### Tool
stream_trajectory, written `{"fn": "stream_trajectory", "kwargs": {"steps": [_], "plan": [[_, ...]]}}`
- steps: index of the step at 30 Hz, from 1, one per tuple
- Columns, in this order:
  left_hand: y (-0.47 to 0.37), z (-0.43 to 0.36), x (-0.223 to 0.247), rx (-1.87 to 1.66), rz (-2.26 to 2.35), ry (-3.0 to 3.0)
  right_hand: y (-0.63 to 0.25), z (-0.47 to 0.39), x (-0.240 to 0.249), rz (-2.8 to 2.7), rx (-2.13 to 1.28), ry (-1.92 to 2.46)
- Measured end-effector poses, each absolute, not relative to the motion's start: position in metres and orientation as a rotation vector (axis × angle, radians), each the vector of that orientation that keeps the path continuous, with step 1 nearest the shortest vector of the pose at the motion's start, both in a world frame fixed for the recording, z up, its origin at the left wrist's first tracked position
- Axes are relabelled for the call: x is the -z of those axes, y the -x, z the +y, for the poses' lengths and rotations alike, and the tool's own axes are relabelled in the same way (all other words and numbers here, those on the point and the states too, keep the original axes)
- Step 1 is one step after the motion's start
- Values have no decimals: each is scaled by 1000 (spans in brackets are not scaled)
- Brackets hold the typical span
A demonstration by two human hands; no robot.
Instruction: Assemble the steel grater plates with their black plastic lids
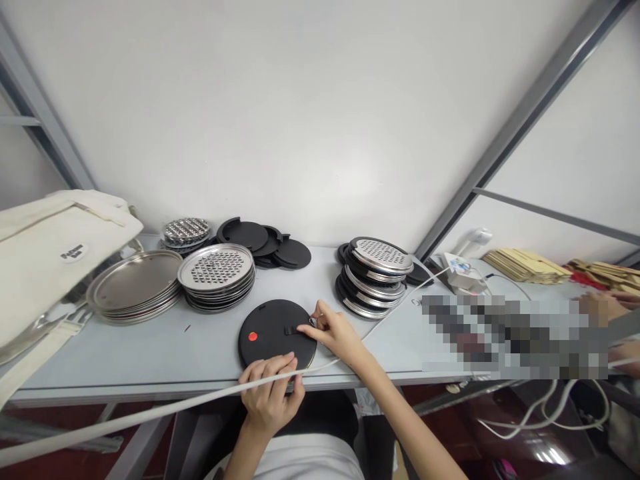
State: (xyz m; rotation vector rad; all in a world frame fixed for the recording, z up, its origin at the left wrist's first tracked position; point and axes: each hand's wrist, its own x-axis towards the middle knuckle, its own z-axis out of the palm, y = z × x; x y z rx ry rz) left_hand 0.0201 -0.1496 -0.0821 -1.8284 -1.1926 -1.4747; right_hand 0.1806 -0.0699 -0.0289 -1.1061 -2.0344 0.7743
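Observation:
A black round lid (273,333) with an orange-red dot lies near the table's front edge. Across its near rim rest the fingers of my left hand (270,397), with the thumb at the edge, closed on it. My right hand (337,333) pinches at the lid's right rim; its thumb presses by a small dark tab (291,330) and the index finger is bent. Whatever small part lies between those fingertips is mostly hidden. A white cable (200,403) passes in front of my left hand.
Stacked at left are steel trays (135,280), perforated grater discs (216,268) and a coarse grater plate (187,230). Black rings (245,237) lie behind. At right rises a stack of lidded graters (383,257). A cream bag (60,247) sits left; another person's hand (600,310) is far right.

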Motion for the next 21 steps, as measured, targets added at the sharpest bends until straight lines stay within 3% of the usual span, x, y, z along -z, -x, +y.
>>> {"fn": "stream_trajectory", "kwargs": {"steps": [21], "plan": [[-23, -149, 82, 1489, -1211, 1816, -181, -67, 32, -1985, -825, 1151]]}}
